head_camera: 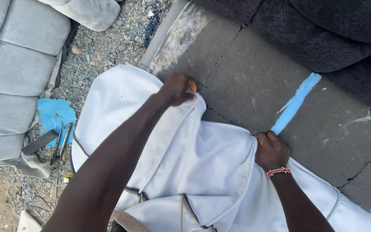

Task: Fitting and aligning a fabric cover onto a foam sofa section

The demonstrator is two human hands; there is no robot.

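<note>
A grey tufted cushion (16,73) is seen at the far left, on gravel (108,45). Near it, a blue scrap (54,114) is laid under a dark flat bar (38,143) and metal tools (62,143). A cracked grey foam slab (254,81) is spread to the right, marked by a blue strip (296,103). Dark upholstery (323,30) is set along the far right.

The left arm stretches far forward, its left hand (177,89) clenched into a tight fist with knuckles up, while the right hand (271,150), nearer and to the right, is curled shut, palm down, above a beaded wrist.
</note>
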